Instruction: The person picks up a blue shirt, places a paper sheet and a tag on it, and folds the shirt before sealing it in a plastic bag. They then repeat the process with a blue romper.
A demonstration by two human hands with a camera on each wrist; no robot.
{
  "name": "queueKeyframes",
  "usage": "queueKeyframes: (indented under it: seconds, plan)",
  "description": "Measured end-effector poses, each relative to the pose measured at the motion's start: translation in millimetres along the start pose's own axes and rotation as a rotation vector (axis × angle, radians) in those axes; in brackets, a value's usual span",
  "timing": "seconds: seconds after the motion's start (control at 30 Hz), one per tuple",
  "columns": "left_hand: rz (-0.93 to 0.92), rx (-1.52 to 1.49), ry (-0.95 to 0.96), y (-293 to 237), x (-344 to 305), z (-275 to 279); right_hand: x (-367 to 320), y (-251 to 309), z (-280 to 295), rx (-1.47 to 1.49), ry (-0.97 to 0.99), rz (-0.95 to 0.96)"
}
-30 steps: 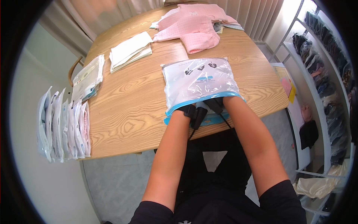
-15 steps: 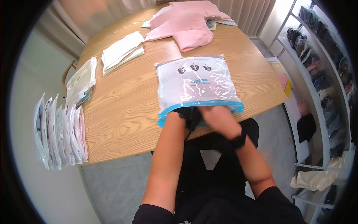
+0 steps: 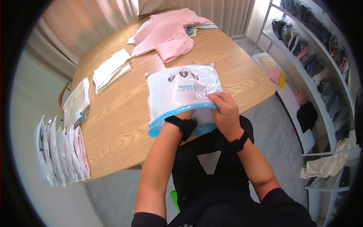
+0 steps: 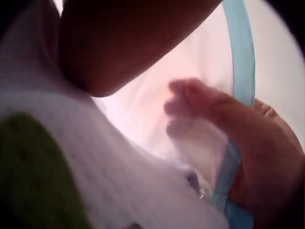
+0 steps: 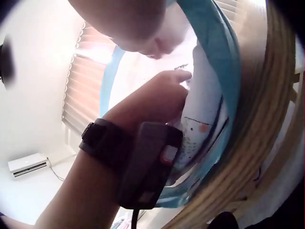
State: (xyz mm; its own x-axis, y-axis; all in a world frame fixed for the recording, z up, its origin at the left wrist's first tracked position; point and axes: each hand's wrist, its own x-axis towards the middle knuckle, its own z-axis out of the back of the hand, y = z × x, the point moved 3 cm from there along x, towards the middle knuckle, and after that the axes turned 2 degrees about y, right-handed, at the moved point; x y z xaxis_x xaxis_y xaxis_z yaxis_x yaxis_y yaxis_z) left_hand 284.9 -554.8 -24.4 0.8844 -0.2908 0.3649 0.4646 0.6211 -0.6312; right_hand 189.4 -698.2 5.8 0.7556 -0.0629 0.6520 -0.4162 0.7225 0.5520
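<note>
A clear zip bag (image 3: 181, 89) with blue edging and printed leaf marks lies at the table's near edge, its mouth facing me. My right hand (image 3: 225, 111) pinches the upper lip of the mouth at its right side, thumb on the inner face. Through the opening reaches my left hand (image 5: 155, 98), largely hidden under the bag's front in the head view. Inside, a folded white garment (image 5: 195, 129) with small prints lies under the left hand. In the left wrist view, the speckled white cloth (image 4: 105, 152) with a green patch fills the lower left.
Filled bags (image 3: 62, 151) stand in a row at the table's left edge, with flat packs (image 3: 76, 100) behind them. Folded white cloths (image 3: 111, 70) and a pink garment (image 3: 166, 34) lie farther back. Shelves (image 3: 317, 83) with bagged clothes stand to the right.
My right hand has come out of the bag and now grips its upper lip at the right. The left hand stays inside. The head view has shifted a little.
</note>
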Motion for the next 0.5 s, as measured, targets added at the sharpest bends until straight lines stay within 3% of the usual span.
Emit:
queueKeyframes:
  seconds: [0.1,0.33,0.5]
  plan:
    - [-0.073,0.348,0.419,-12,-7,-24,-11,9,8,0.044,-0.035,0.029]
    - [-0.142,0.307,0.398,-22,-4,-25,-23,47,30,0.021,0.119,-0.004]
    - [-0.168,0.274,0.350,-33,-12,-30,-27,45,37,0.066,0.092,-0.050]
